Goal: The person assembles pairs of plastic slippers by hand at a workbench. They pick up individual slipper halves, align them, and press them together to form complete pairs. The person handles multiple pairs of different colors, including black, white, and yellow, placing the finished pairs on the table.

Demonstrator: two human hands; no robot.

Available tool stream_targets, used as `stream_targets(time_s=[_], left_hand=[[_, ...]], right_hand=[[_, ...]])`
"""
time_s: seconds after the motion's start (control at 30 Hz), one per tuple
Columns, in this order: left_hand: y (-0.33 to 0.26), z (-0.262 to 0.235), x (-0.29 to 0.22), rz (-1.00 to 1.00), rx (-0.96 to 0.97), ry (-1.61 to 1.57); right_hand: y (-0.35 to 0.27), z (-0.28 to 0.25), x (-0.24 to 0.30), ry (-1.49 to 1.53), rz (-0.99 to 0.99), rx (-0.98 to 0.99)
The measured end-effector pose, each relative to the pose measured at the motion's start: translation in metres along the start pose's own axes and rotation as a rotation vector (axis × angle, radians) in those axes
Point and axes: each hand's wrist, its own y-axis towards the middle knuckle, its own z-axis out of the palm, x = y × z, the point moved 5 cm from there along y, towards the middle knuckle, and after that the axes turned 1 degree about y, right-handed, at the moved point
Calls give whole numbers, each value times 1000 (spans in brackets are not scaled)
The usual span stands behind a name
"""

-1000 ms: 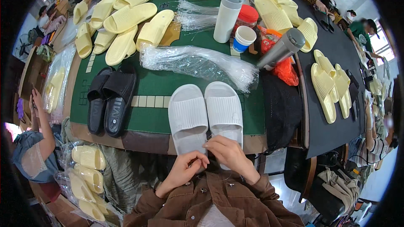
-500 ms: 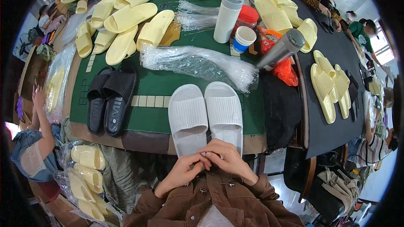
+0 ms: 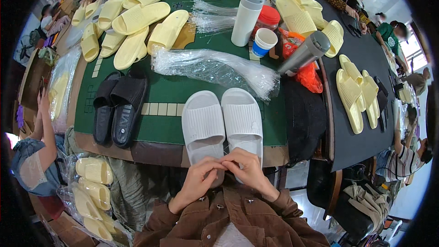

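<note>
A pair of white slide sandals (image 3: 203,123) lies side by side at the table's near edge, toes pointing away from me. Over their heel ends, my left hand (image 3: 200,178) and my right hand (image 3: 247,169) meet fingertip to fingertip. Both hands are closed in a pinch; whatever is between the fingers is hidden or too small to name. To the left sits a pair of black slides (image 3: 128,110). Beyond the white pair lies a clear bag of thin whitish plastic strands (image 3: 215,68).
Several pale yellow slides (image 3: 141,18) fill the far left of the green tabletop (image 3: 160,128). A white bottle (image 3: 247,18), a paper cup (image 3: 264,42) and a tilted grey bottle (image 3: 306,52) stand right. Bagged yellow slides (image 3: 93,171) are at lower left. Co-workers sit around.
My hands stay together above the heels, with only a small shift of the fingers. At the far left, a co-worker's yellow slides have come down and now lie side by side.
</note>
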Motion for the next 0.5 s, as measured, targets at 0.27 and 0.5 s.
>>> stream_targets(time_s=[0.27,0.5], left_hand=[[1,0,0,65,-18,0],[-11,-8,29,-107,-149,-35]], right_hand=[[-1,-9,-6,-13,3,-115],[-7,-18,-19,110,218,-177]])
